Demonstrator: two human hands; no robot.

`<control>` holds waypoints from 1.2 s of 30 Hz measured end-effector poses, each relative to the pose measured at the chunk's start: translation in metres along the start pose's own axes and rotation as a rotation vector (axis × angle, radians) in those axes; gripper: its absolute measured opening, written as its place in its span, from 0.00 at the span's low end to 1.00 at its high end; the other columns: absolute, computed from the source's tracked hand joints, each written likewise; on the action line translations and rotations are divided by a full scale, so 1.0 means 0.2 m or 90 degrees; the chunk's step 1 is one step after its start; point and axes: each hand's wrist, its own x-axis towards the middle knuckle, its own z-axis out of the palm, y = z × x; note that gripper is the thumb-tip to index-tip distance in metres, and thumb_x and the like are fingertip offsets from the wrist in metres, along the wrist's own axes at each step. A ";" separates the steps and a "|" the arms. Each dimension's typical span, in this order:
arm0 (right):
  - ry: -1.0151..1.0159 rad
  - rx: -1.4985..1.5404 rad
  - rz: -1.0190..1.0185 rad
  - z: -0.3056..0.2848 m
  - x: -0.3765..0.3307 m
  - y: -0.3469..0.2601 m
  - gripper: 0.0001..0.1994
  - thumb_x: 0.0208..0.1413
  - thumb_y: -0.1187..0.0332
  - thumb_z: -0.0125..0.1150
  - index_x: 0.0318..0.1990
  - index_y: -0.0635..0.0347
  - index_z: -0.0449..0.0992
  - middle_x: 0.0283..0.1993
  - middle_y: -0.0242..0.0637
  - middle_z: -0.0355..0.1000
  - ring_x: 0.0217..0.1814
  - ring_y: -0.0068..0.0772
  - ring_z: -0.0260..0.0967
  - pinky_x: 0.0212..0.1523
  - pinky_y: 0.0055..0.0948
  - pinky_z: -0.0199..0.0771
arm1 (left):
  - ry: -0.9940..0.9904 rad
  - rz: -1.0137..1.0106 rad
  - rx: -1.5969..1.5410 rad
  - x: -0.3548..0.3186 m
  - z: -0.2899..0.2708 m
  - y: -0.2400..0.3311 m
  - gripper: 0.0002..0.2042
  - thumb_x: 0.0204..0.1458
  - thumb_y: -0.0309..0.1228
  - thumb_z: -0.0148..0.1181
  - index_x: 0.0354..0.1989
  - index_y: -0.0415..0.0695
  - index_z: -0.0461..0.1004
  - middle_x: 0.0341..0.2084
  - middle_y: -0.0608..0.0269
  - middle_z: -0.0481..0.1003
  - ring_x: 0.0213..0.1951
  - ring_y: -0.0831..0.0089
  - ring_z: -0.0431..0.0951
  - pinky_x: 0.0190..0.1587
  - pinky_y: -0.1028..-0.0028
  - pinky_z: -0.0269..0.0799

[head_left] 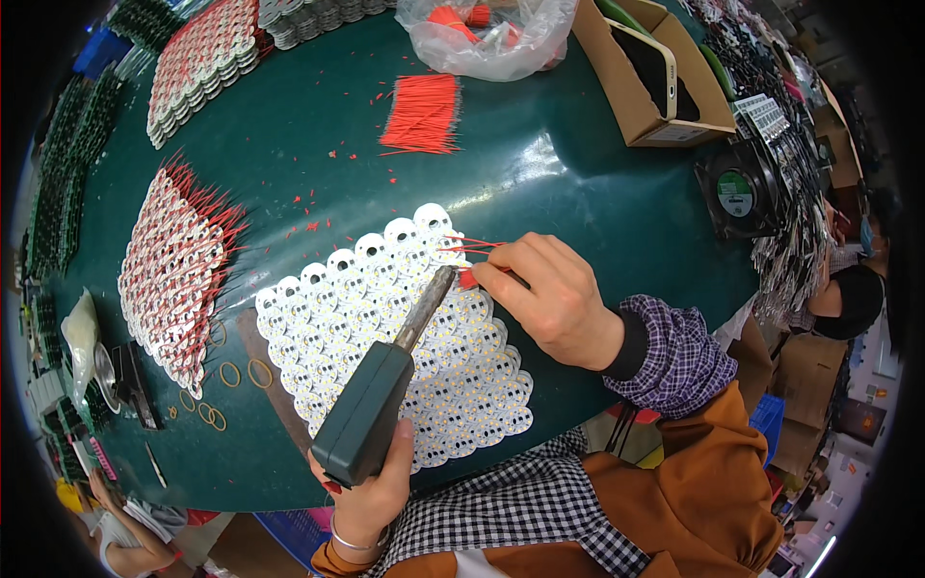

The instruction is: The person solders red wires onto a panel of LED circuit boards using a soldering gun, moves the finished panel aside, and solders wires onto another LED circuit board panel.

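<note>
A panel of round white LED circuit boards (385, 318) lies on the green table in front of me. My left hand (378, 493) is closed around the handle of a dark green soldering gun (364, 412). Its metal barrel slants up and right, and the tip is at the panel's upper right boards. My right hand (554, 301) pinches red wire (467, 278) beside that tip, thumb and index finger together. A few thin red wires (472, 243) stick out rightward from the top right boards. Whether the tip touches a board, I cannot tell.
A bundle of cut red wires (421, 114) lies beyond the panel, near a clear plastic bag (487, 43). Wired board stacks (173, 275) stand at left, with rubber bands (229, 374) nearby. At right are a cardboard box (641, 101) and a black fan (737, 190).
</note>
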 end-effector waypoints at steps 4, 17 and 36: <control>-0.002 0.003 0.003 0.00 0.00 0.00 0.09 0.45 0.75 0.63 0.36 0.65 0.75 0.33 0.35 0.68 0.33 0.33 0.68 0.34 0.29 0.69 | 0.008 0.010 0.011 -0.01 0.00 -0.01 0.15 0.50 0.16 0.64 0.47 0.33 0.75 0.32 0.61 0.77 0.22 0.83 0.71 0.22 0.81 0.65; 0.024 -0.010 -0.008 -0.03 0.00 -0.03 0.14 0.42 0.73 0.63 0.39 0.65 0.79 0.35 0.37 0.73 0.37 0.39 0.73 0.40 0.36 0.75 | 0.037 0.002 -0.047 -0.08 -0.03 -0.01 0.22 0.52 0.14 0.61 0.57 0.32 0.69 0.44 0.54 0.77 0.22 0.81 0.69 0.21 0.79 0.65; 0.027 0.009 -0.019 0.01 -0.02 -0.03 0.09 0.44 0.75 0.66 0.35 0.65 0.77 0.32 0.35 0.70 0.34 0.35 0.69 0.36 0.32 0.72 | 0.026 -0.025 -0.014 -0.06 -0.02 -0.01 0.14 0.51 0.15 0.62 0.48 0.32 0.74 0.32 0.61 0.76 0.21 0.82 0.70 0.22 0.80 0.65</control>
